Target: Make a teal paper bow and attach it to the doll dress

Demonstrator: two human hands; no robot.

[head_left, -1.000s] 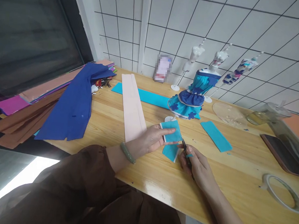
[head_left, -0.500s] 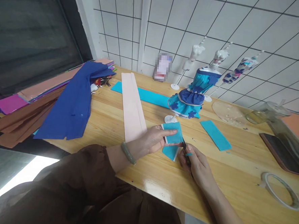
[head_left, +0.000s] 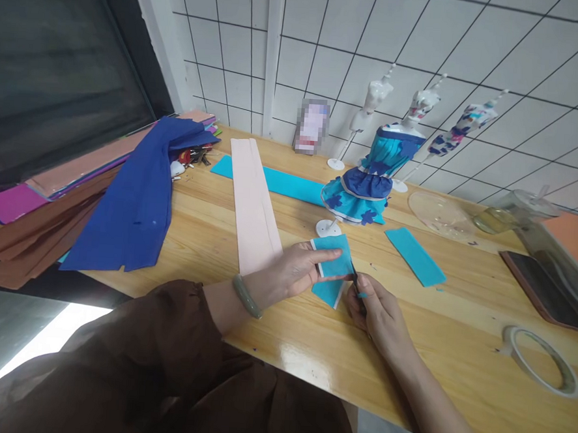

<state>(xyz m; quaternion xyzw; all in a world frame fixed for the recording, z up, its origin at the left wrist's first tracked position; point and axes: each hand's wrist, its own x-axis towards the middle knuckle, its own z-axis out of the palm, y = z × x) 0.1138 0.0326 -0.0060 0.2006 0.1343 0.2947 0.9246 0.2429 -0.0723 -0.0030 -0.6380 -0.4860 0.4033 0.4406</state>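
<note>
Between the thumb and fingers of my left hand is a folded piece of turquoise crepe paper with white strips along its edges. A part of that paper hangs below the fingers. My right hand is closed around dark scissors, whose blades lie at the paper's right edge. A small turquoise scrap clings by the right thumb. Just beyond the hands, a small mannequin in a blue and turquoise ruffled dress stands on a white round base.
A pale pink paper strip crosses a long turquoise strip. Blue paper and brown sheets lie at left. On the right are a turquoise piece, a phone, a tape roll and a glass jar.
The view has shifted slightly. The scissors' blades look more closed at the paper's right edge, and the small scrap by the right thumb sits a little differently. Both hands keep their hold.
</note>
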